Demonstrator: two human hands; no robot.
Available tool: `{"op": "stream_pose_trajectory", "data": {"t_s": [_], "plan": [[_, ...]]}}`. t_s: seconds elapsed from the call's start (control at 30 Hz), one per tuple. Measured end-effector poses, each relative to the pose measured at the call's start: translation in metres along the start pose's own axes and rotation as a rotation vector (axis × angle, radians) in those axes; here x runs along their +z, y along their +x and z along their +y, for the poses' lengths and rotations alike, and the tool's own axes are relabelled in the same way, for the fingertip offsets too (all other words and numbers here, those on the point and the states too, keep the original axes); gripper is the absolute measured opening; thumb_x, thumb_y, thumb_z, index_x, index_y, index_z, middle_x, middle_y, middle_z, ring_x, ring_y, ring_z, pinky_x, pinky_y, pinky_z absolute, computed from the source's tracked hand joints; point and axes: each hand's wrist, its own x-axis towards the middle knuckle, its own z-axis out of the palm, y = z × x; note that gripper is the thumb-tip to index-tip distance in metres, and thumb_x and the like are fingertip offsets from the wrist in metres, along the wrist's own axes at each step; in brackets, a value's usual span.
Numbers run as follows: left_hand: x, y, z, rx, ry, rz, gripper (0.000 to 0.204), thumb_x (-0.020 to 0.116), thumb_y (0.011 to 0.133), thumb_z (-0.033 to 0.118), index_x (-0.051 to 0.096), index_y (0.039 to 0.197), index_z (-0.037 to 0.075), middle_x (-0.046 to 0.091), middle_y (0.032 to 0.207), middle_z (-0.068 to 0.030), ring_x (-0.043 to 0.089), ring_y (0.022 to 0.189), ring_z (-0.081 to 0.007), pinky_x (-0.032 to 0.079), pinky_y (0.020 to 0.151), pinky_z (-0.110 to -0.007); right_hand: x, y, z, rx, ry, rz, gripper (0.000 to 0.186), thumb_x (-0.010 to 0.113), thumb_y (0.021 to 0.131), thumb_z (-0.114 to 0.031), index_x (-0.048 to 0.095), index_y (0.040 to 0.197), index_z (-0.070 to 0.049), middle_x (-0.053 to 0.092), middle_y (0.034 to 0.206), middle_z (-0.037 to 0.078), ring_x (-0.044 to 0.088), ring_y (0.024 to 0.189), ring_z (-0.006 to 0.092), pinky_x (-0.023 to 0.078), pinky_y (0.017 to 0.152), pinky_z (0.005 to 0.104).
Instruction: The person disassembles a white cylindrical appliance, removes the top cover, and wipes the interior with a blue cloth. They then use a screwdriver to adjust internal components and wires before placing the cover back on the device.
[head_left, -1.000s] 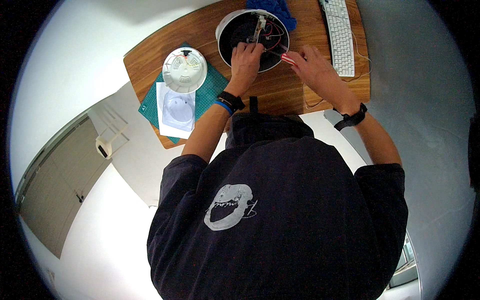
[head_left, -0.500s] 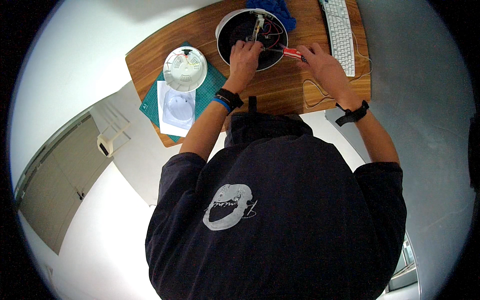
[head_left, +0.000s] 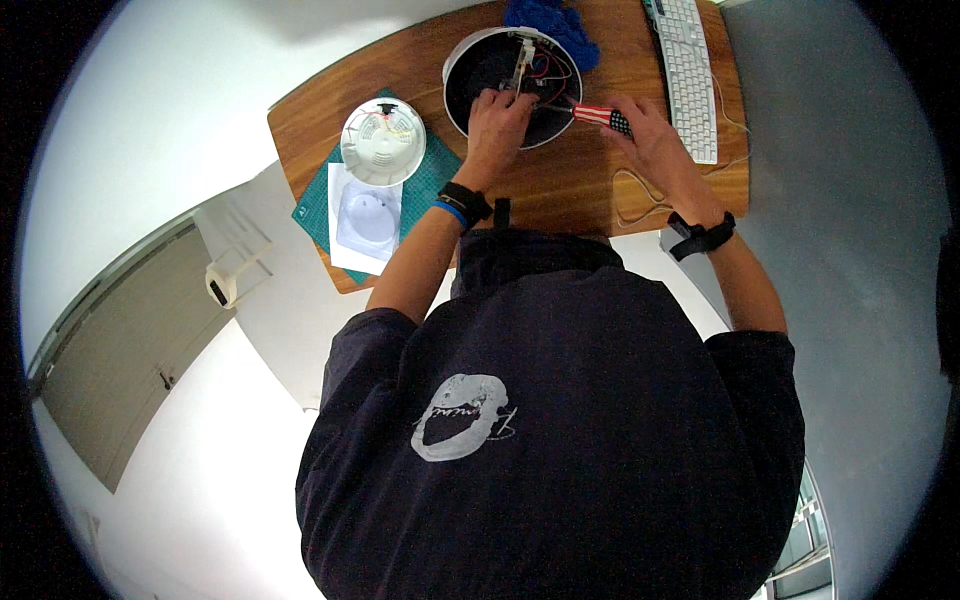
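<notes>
My right hand is closed on the dark end of a screwdriver with a red-and-white striped handle. Its shaft reaches leftward over the rim into a round white-rimmed housing with a black inside. My left hand reaches over the near rim, fingers curled and pressed together low in the housing, close to the screwdriver's tip. What those fingers pinch is hidden. Beyond them a narrow pale bracket stands in the housing, with red and white wires to its right.
A white round cover with thin wires sits left on a green cutting mat, by a paper sheet under a clear plastic piece. Blue cloth lies behind the housing. A white keyboard and cable lie right.
The whole view has shifted, so the table appears slightly farther right and lower. More of the screwdriver handle shows past my right fingers. My left hand stays in the housing.
</notes>
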Motion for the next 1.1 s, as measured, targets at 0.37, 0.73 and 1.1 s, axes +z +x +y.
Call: {"op": "stream_pose_trajectory", "data": {"t_s": [0.37,0.73,1.1], "plan": [[0.002,0.003,-0.001,-0.008,-0.047,0.037,0.018,0.078,0.093,0.015,0.080,0.111,0.013,0.076,0.101,-0.0083,0.064,0.093,-0.0348,0.054,0.085,-0.047,0.003,0.003,0.002,-0.146,0.049,0.151,0.037,0.068,0.110,-0.024,0.060,0.142,-0.008,0.059,0.142,0.017,0.071,0.112,0.0401,0.058,0.101,0.0465],[0.001,0.001,0.001,-0.045,-0.058,0.035,0.018,0.079,0.094,0.017,0.081,0.111,0.012,0.075,0.101,-0.0085,0.065,0.095,-0.0345,0.054,0.087,-0.047,-0.010,0.005,-0.027,-0.162,-0.112,0.046,0.049,0.070,0.108,-0.027,0.056,0.151,-0.009,0.063,0.135,0.023,0.067,0.120,0.0455,0.056,0.101,0.0522],[-0.012,0.003,0.008,-0.068,-0.075,-0.019,0.023,0.079,0.092,0.014,0.080,0.115,0.010,0.075,0.105,-0.0105,0.065,0.098,-0.0359,0.054,0.091,-0.049,-0.016,0.012,-0.047,0.027,-0.048,-0.054,0.048,0.072,0.105,-0.026,0.056,0.146,-0.007,0.063,0.126,0.023,0.068,0.115,0.0442,0.058,0.094,0.0524]]}}
